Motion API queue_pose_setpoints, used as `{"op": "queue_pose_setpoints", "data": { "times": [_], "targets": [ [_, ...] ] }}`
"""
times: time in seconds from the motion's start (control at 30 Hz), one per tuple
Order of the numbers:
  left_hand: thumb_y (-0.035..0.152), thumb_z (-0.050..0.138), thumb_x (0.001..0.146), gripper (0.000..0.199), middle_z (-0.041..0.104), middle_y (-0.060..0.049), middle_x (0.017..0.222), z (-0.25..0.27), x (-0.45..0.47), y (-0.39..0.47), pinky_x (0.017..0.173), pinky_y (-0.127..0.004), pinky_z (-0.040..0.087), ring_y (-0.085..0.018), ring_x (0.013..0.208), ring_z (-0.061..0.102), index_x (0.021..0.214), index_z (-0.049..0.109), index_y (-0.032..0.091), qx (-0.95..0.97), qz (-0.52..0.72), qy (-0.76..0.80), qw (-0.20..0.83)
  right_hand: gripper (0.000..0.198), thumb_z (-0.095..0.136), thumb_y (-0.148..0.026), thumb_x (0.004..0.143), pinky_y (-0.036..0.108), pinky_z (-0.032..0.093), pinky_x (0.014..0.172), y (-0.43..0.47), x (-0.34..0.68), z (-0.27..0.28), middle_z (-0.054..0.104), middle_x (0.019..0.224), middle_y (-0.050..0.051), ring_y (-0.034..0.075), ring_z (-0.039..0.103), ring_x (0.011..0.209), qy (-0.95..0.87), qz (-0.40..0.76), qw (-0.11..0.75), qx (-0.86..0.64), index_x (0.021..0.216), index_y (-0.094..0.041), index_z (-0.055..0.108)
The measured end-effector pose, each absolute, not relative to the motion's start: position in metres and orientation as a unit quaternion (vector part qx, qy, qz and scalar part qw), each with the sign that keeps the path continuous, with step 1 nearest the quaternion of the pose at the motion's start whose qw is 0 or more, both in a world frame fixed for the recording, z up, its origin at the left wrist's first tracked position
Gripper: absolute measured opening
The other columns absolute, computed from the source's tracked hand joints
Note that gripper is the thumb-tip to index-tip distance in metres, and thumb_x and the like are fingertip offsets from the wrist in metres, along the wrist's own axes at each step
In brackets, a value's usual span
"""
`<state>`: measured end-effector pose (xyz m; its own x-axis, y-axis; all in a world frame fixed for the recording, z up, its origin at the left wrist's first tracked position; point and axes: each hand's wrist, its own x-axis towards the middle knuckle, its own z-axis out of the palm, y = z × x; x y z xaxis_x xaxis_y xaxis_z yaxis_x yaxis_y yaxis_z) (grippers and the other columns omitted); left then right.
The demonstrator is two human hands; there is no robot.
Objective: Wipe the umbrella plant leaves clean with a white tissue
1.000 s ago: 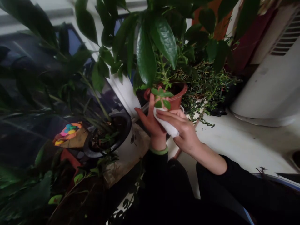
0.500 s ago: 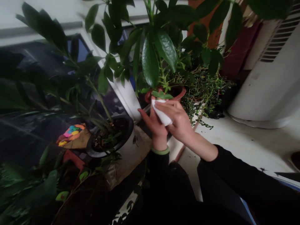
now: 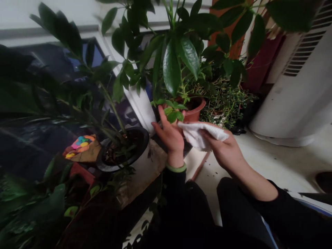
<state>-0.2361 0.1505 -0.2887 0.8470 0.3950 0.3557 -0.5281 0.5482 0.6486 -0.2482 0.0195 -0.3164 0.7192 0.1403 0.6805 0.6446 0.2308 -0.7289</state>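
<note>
My left hand (image 3: 171, 136) is under a small cluster of light green leaves (image 3: 174, 112), palm up, with its thumb and fingers spread. The leaves rest over its fingers, some of which are hidden. A crumpled white cloth (image 3: 202, 135) is pinched in my right hand (image 3: 225, 147), thumb on top, just to the right of my left hand. Its near corner hangs by the left fingertips. Behind the leaves stands a reddish-brown pot (image 3: 194, 110) with a tall plant, whose broad glossy leaves (image 3: 171, 71) hang above both hands.
To the left, a dark-rimmed pot (image 3: 144, 148) holds another leafy plant, beside a bag of colourful pieces (image 3: 81, 143). A bushy small-leaved plant (image 3: 228, 100) grows behind the right hand. The white cylindrical appliance (image 3: 287, 100) stands at the right; a window frame (image 3: 141, 107) is behind.
My right hand has drawn back to the right with the white cloth, off the leaf and my left hand. The small leaves now show uncovered, and the cloth has spread out.
</note>
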Motion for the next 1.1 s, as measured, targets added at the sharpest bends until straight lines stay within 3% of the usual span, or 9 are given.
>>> {"op": "queue_pose_setpoints", "data": {
  "times": [0.23,0.3,0.4,0.47,0.67,0.87,0.93,1.0,1.1],
  "targets": [
    [0.079,0.018,0.105,0.084,0.05,-0.007,0.174,-0.291,-0.232,0.155,0.138,-0.051,0.036,-0.026,0.157,0.055,0.178,0.02,0.035,0.351,0.267,-0.126,0.889,0.044,0.056,-0.016,0.096,0.053,0.061,0.114,0.034,-0.211,-0.283,0.082,0.136,0.001,0.029,0.076,0.128,-0.359,-0.374,0.571,-0.637,0.128,-0.033,0.082],
    [0.083,0.018,0.103,0.088,0.052,-0.008,0.173,-0.291,-0.233,0.153,0.139,-0.05,0.035,-0.028,0.161,0.051,0.173,0.033,0.032,0.35,0.268,-0.126,0.889,0.052,0.054,-0.011,0.093,0.058,0.057,0.119,0.047,-0.196,-0.281,0.079,0.142,0.003,0.03,0.072,0.134,-0.381,-0.411,0.518,-0.647,0.134,-0.03,0.079],
    [0.086,0.015,0.102,0.092,0.061,-0.008,0.164,-0.293,-0.233,0.152,0.141,-0.044,0.032,-0.027,0.162,0.05,0.151,0.062,0.024,0.358,0.258,-0.143,0.886,0.058,0.054,-0.009,0.091,0.062,0.053,0.123,0.068,-0.18,-0.289,0.075,0.148,0.007,0.031,0.068,0.142,-0.419,-0.414,0.459,-0.665,0.142,-0.026,0.075],
    [0.084,0.014,0.103,0.091,0.067,-0.007,0.158,-0.295,-0.233,0.151,0.141,-0.041,0.032,-0.026,0.161,0.051,0.137,0.071,0.023,0.355,0.256,-0.134,0.889,0.063,0.054,-0.007,0.09,0.064,0.05,0.127,0.078,-0.179,-0.298,0.071,0.154,0.009,0.032,0.063,0.149,-0.433,-0.404,0.438,-0.676,0.149,-0.023,0.07],
    [0.075,0.017,0.109,0.081,0.071,-0.008,0.152,-0.295,-0.234,0.153,0.137,-0.038,0.04,-0.024,0.159,0.054,0.125,0.076,0.022,0.318,0.256,-0.085,0.909,0.081,0.053,0.0,0.083,0.056,0.042,0.136,0.082,-0.197,-0.312,0.058,0.168,0.011,0.03,0.049,0.161,-0.448,-0.392,0.445,-0.669,0.162,-0.018,0.057],
    [0.045,0.03,0.116,0.051,0.076,-0.007,0.136,-0.301,-0.25,0.154,0.131,-0.035,0.048,-0.014,0.166,0.041,0.123,0.075,0.022,0.344,0.284,-0.012,0.895,0.083,0.054,-0.001,0.075,0.06,0.043,0.134,0.078,-0.213,-0.306,0.06,0.166,0.012,0.031,0.049,0.162,-0.518,-0.326,0.452,-0.649,0.156,-0.019,0.063],
    [0.053,0.033,0.115,0.052,0.078,-0.008,0.132,-0.3,-0.252,0.152,0.13,-0.043,0.052,-0.017,0.166,0.043,0.125,0.075,0.024,0.338,0.287,-0.026,0.896,0.078,0.052,0.0,0.077,0.056,0.047,0.131,0.073,-0.22,-0.302,0.066,0.16,0.01,0.029,0.055,0.157,-0.526,-0.3,0.473,-0.64,0.151,-0.021,0.068],
    [0.068,0.027,0.111,0.066,0.077,-0.009,0.135,-0.297,-0.249,0.149,0.129,-0.049,0.053,-0.023,0.162,0.049,0.131,0.074,0.025,0.33,0.276,-0.057,0.901,0.069,0.05,-0.002,0.084,0.051,0.053,0.126,0.066,-0.225,-0.297,0.073,0.152,0.006,0.026,0.064,0.148,-0.519,-0.283,0.508,-0.627,0.144,-0.025,0.072],
    [0.082,0.014,0.105,0.088,0.072,-0.009,0.15,-0.291,-0.24,0.149,0.135,-0.047,0.045,-0.027,0.158,0.055,0.141,0.07,0.024,0.335,0.248,-0.117,0.901,0.051,0.05,-0.012,0.096,0.047,0.06,0.117,0.054,-0.226,-0.286,0.079,0.142,0.003,0.025,0.074,0.134,-0.473,-0.305,0.562,-0.606,0.136,-0.028,0.077]
  ]
}}
